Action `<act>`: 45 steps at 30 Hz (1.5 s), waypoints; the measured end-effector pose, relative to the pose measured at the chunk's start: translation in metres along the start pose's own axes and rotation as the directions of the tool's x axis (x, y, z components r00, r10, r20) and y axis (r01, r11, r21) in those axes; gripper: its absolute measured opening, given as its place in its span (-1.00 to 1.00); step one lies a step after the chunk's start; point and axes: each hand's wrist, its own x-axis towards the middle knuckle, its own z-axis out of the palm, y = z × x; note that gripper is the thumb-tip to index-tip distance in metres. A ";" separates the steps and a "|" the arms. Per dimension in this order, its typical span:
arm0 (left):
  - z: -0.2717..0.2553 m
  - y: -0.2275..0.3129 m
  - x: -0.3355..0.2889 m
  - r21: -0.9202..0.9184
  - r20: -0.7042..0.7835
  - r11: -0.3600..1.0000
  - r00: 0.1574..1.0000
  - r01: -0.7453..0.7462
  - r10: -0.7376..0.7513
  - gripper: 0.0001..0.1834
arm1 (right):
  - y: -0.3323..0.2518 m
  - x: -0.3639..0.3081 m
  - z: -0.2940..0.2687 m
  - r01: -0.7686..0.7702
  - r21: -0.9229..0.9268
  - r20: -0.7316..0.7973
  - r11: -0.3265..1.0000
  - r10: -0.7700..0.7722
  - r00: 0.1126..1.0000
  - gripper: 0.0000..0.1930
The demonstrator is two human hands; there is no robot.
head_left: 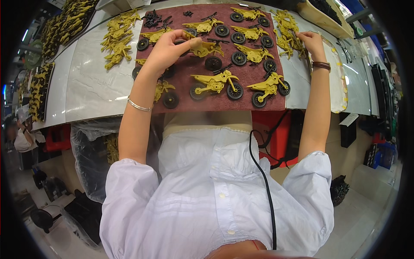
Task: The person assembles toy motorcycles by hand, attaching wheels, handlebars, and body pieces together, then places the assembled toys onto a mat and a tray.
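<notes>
Several yellow toy motorcycles with black wheels lie in rows on a dark red cloth mat. My left hand reaches over its left half. Thumb and fingers are closed at the rear of one toy motorcycle, covering that end; its black handlebar and a wheel show to the right. At the mat's right side my right hand touches a pile of yellow plastic motorcycle parts. Its fingertips are pinched at the pile's edge on a yellow part, whose exact shape is partly hidden. A finished-looking toy motorcycle lies nearest the mat's front middle.
Another heap of yellow parts lies on the marbled table left of the mat. Small black pieces sit at the mat's far left corner. A cream bin of black parts stands at the far right. A black cable hangs across my front.
</notes>
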 end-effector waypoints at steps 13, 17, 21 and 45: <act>-0.001 -0.003 -0.022 -0.602 0.008 0.786 0.985 0.143 -0.173 -0.70 | -0.123 -0.118 -0.013 0.246 0.734 -0.048 0.633 -0.313 0.949 -0.76; 0.018 0.002 -0.049 -0.721 0.184 0.659 0.976 0.215 -0.117 -0.56 | -0.171 -0.171 -0.006 0.677 0.388 -0.201 0.626 -0.659 0.725 -0.78; 0.033 -0.010 -0.067 -0.868 0.268 0.420 0.962 0.264 -0.050 -0.42 | -0.181 -0.196 0.001 0.773 0.274 -0.162 0.572 -0.765 0.624 -0.78; 0.054 -0.006 -0.098 -0.678 0.094 0.713 0.984 0.176 -0.153 -0.72 | -0.182 -0.223 0.017 0.767 0.298 -0.057 0.568 -0.792 0.608 -0.75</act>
